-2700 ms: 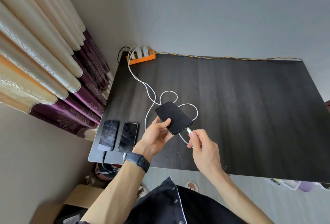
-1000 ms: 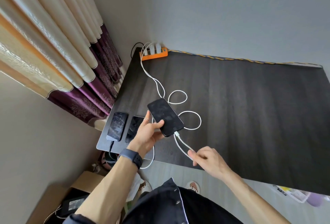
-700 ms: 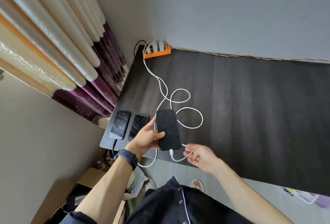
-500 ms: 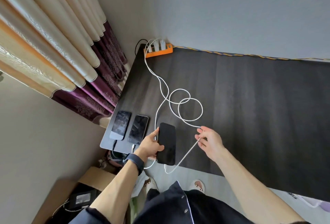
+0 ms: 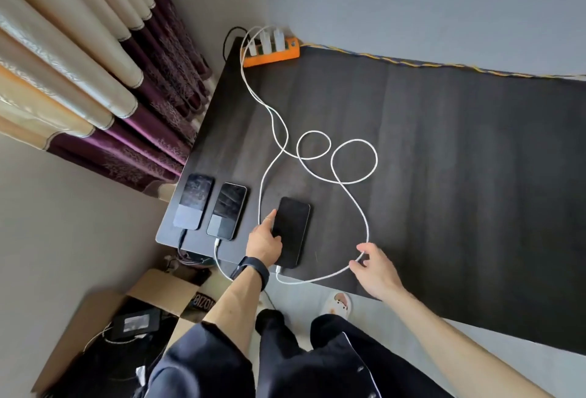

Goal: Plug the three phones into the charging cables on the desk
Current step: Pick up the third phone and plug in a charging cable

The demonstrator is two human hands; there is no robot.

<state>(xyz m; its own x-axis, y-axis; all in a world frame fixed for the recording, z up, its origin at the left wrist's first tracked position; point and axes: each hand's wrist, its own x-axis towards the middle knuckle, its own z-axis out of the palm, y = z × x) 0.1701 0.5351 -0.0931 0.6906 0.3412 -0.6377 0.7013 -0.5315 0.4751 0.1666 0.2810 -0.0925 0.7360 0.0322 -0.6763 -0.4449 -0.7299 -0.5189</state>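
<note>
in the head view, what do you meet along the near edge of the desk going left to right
leftmost phone → middle phone → third phone → right hand, pinching the white cable. The left hand overlaps the third phone, so it is left out.

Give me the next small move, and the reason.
Probably lay the white cable on the desk and release it: the third phone lies flat under the left hand, its plug appears seated, and the right hand pinches only slack near the edge.
</note>
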